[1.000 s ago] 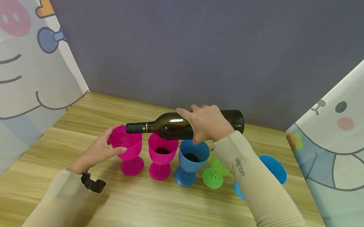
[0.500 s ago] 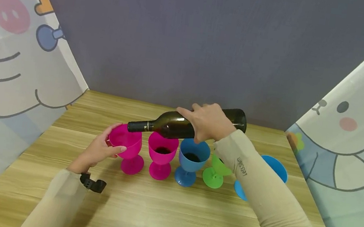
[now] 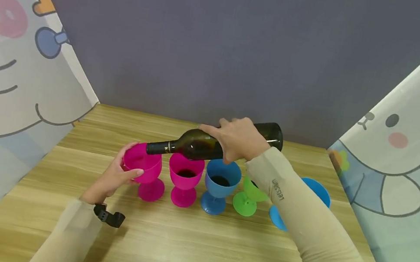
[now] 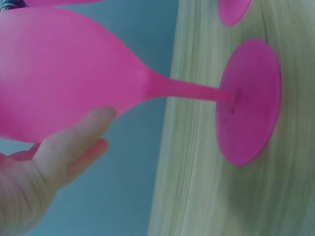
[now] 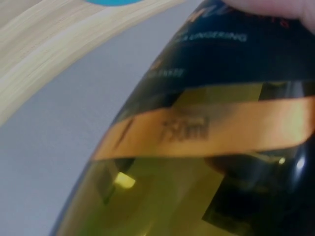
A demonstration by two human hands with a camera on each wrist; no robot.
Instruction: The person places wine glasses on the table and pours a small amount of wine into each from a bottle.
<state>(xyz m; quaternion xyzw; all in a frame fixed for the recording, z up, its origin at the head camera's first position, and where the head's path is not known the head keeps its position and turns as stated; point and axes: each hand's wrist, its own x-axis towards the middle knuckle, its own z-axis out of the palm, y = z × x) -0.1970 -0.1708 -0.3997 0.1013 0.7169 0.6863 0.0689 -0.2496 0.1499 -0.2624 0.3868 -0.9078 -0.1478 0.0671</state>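
My left hand [image 3: 118,176] holds the bowl of the leftmost pink goblet [image 3: 151,175], thumb on the near side and fingers around the far side. In the left wrist view this goblet's foot [image 4: 248,105] stands on the wooden table. My right hand [image 3: 238,141] grips a dark glass wine bottle [image 3: 202,145] around its body. The bottle lies nearly level, neck slightly down, with its mouth over the left goblet's rim. A band reading 750ml shows on the bottle [image 5: 197,130] in the right wrist view, with a finger at the top edge.
To the right stand a second pink goblet [image 3: 185,182] and a blue goblet [image 3: 220,190], both with dark liquid inside. The right sleeve [image 3: 301,221] partly covers a green goblet [image 3: 245,203] and another blue goblet [image 3: 317,190]. A grey panel [image 3: 219,53] rises behind the table.
The bottle's base end has risen slightly, while its mouth stays over the left goblet. The left hand keeps its hold, and the head view has shifted a little.
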